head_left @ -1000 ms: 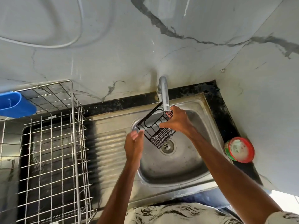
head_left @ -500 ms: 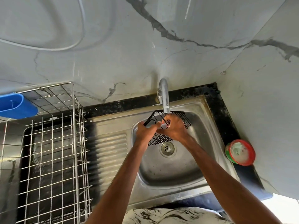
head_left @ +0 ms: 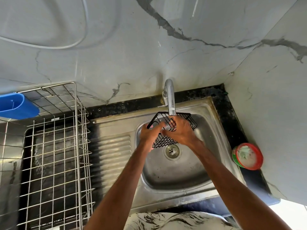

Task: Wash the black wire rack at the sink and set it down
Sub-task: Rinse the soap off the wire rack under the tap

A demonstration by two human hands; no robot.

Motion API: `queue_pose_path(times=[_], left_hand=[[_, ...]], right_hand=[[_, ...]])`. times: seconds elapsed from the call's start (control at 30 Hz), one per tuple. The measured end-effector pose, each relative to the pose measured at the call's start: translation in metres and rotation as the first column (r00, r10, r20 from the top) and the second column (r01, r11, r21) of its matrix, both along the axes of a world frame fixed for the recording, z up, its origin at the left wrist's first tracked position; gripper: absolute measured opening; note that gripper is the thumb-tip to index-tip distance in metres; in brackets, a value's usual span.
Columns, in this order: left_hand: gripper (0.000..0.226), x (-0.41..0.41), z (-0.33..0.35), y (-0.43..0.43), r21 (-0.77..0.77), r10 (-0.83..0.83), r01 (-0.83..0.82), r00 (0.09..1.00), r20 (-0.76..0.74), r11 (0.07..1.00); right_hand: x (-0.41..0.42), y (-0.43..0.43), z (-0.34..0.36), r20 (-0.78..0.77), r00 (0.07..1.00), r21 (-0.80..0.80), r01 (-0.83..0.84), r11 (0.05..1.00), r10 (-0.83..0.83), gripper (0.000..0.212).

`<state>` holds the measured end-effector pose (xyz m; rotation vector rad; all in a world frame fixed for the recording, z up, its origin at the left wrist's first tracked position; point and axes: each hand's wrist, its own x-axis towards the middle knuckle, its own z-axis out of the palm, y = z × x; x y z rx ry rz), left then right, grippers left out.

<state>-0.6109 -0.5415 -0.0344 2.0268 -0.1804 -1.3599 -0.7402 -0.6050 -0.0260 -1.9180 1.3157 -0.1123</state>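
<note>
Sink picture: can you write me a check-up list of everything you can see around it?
Surface: steel sink with a ribbed drainboard, set in a dark counter.
Job's things: black wire rack held tilted under the tap, above the drain; cannot tell whether water runs.
Clutter: silver dish basket on the left with a blue tub at its far end; round red-rimmed tub on the right.
Hands: left hand grips the rack's left side; right hand holds the other side, fingers curled on the wires.
Cables: one white cord looped on the wall.
Surroundings: grey marble-look walls meeting in a corner.
</note>
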Motion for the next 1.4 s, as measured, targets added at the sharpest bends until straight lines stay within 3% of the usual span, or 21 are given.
queue_pose_path(times=[0.13, 0.27, 0.37, 0.43, 0.67, 0.83, 0.9, 1.0, 1.13, 1.23, 1.4], left_hand=[[0.095, 0.0, 0.001, 0.005, 0.031, -0.046, 0.044, 0.996, 0.071, 0.999], [0.054, 0.004, -0.002, 0.011, 0.013, -0.004, 0.003, 0.996, 0.092, 1.0], [0.065, 0.01, 0.002, 0.015, 0.051, -0.012, 0.009, 0.999, 0.043, 0.999], [0.078, 0.015, 0.002, 0.017, 0.086, -0.043, 0.04, 0.999, 0.028, 0.996], [0.09, 0.016, -0.002, 0.02, 0.09, -0.038, 0.038, 0.999, 0.003, 0.995], [0.082, 0.022, -0.007, 0.021, 0.099, 0.025, -0.019, 0.998, -0.06, 0.995], [0.087, 0.026, -0.007, 0.021, 0.099, 0.039, -0.031, 0.995, -0.088, 0.995], [0.101, 0.027, -0.008, 0.02, 0.124, 0.029, -0.02, 0.997, -0.071, 0.992], [0.099, 0.029, -0.007, 0.019, 0.117, -0.008, 0.018, 0.996, -0.087, 0.993], [0.098, 0.03, -0.005, 0.02, 0.115, -0.055, 0.067, 0.993, -0.1, 0.991], [0.098, 0.03, -0.002, 0.022, 0.121, -0.109, 0.117, 0.992, -0.065, 0.986]], right_hand=[[-0.005, 0.008, 0.005, -0.13, 0.984, -0.222, -0.146, 0.964, 0.119, 0.07], [-0.002, 0.019, 0.0, 0.005, 0.943, -0.071, -0.33, 0.941, 0.331, 0.08], [0.002, 0.024, -0.01, 0.028, 0.895, -0.097, -0.442, 0.892, 0.446, 0.08], [0.0, 0.015, -0.016, 0.002, 0.9, -0.098, -0.433, 0.896, 0.435, 0.078], [-0.012, -0.006, -0.022, -0.125, 0.94, 0.109, -0.306, 0.946, 0.319, 0.095], [0.008, 0.022, -0.016, -0.032, 0.881, -0.079, -0.473, 0.877, 0.472, 0.085], [0.007, 0.024, -0.017, 0.002, 0.862, -0.114, -0.503, 0.857, 0.506, 0.075], [0.0, 0.013, -0.023, -0.07, 0.85, -0.234, -0.522, 0.82, 0.521, 0.066], [-0.012, -0.008, -0.027, -0.069, 0.945, 0.001, -0.319, 0.948, 0.318, 0.075], [-0.017, -0.018, -0.022, -0.104, 0.97, 0.118, -0.206, 0.971, 0.218, 0.073], [0.009, 0.005, -0.01, -0.004, 0.911, 0.044, -0.412, 0.91, 0.412, 0.078]])
